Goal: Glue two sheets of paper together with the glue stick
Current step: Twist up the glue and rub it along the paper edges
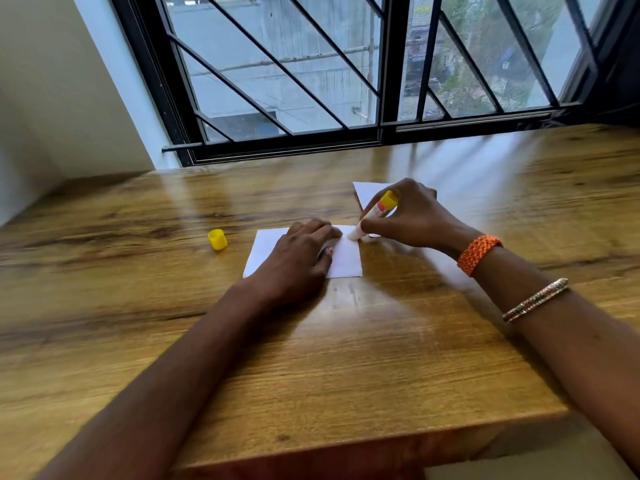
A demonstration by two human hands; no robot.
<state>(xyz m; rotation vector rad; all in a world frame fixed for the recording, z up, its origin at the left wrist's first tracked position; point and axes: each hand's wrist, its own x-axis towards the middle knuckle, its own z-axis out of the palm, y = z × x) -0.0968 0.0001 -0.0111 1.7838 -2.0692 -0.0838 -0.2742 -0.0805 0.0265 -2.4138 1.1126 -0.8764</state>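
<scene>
Looking down from the head camera, a wooden table (346,358) sat right up against a window with black bars (294,98). Near the middle of it lay a white sheet of paper (346,261), and the left hand (298,258) was pressed flat on top of it, fingers spread out and relaxed, not gripping anything, just pinning the sheet down.

The right hand (412,216) had its fingers wrapped around a glue stick (375,213), tilted so the yellow bottom end pointed up and away while the white glue tip touched the far right corner of that sheet, just beside the left hand's fingertips. The tip looked a bit blurry, so I couldn't tell much more about it.

A second white sheet (367,194) was lying a little farther back on the table, mostly hidden behind the right hand, with only a corner poking out.

The yellow cap (217,239) was off the stick and sitting by itself on the table to the left of the paper, apart from it.

On the right wrist there was an orange woven band (478,254), and farther up the arm a thin beaded bangle (535,299).
</scene>
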